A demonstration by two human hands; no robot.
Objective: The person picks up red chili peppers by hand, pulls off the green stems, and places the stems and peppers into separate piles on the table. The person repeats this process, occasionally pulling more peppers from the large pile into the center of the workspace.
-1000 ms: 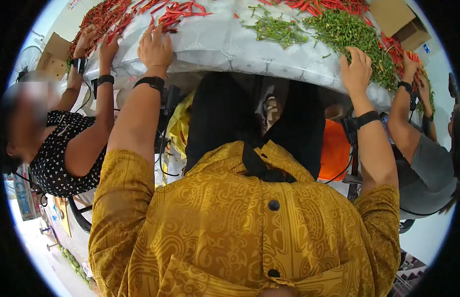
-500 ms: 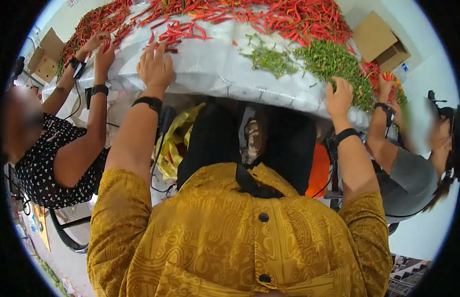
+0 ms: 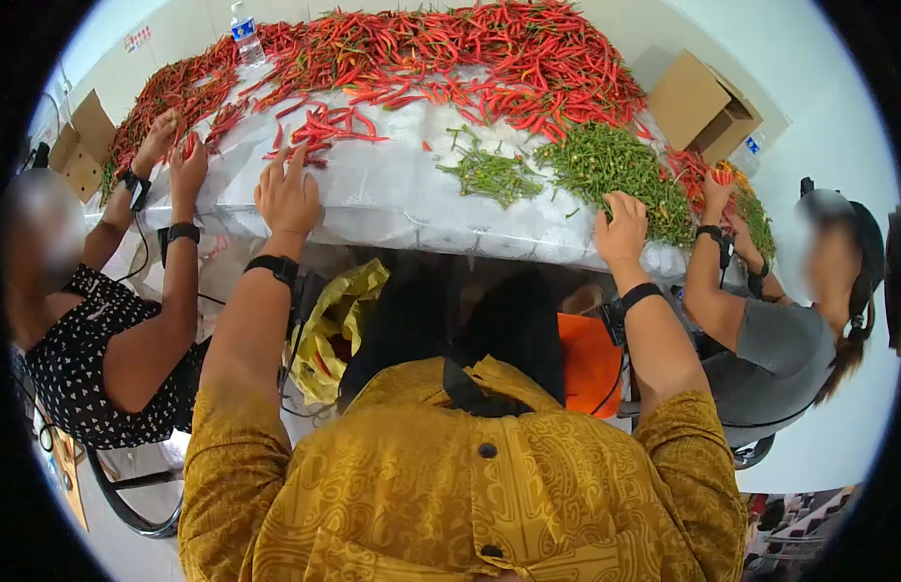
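My left hand (image 3: 288, 202) rests at the table's near edge with its fingers spread. Its fingertips reach a small group of red chili peppers (image 3: 339, 124), and I see nothing held in it. At the near side of a heap of green chili stems (image 3: 611, 173) is my right hand (image 3: 622, 230). Its fingers are loosely bent and apart from the thumb, with nothing visible between them. A thinner scatter of green stems (image 3: 494, 175) lies on the pale plastic table cover (image 3: 392, 199), between my two hands.
A large mound of red chilies (image 3: 489, 48) spreads along the back, with a water bottle (image 3: 245, 34) at the left. Co-workers sit on both sides, hands at chilies. Cardboard boxes (image 3: 691, 102) stand beyond both ends. A yellow bag (image 3: 339, 320) is below the table edge.
The view has tilted up, so more of the chili mound and the bottle show. My hands stay near the same chilies and stems, with little movement over the table.
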